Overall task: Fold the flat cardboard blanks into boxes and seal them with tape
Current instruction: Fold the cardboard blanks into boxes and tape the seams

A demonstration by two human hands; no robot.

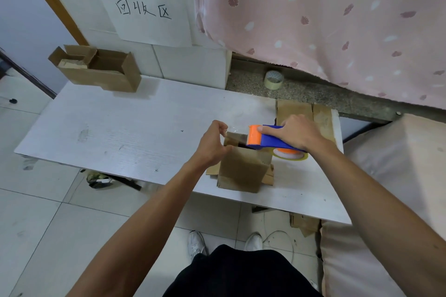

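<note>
While the right hand (296, 132) wraps its grip round the blue handle of the tape dispenser (268, 140), forefinger stretched along the orange head, the toothed edge sits at the top of the small box (243, 169). That box stands upright near the front edge of the white surface (108, 132). Its top is partly dark and gapped under the dispenser, and what is inside cannot be seen. The left hand (212, 144) curls its grip over the box's upper left corner, thumb on the near face and fingers hooked over the top, where a glint of clear tape shows. A yellowish tape roll (289, 154) hangs under the dispenser.

At the far left corner of the surface an open carton (101, 72) holds smaller cardboard pieces (72, 60) in its left half. Flat cardboard blanks (293, 109) lie at the far right of the surface, beyond the right hand. A loose roll of tape (273, 79) stands on the stone ledge (313, 94) behind.
</note>
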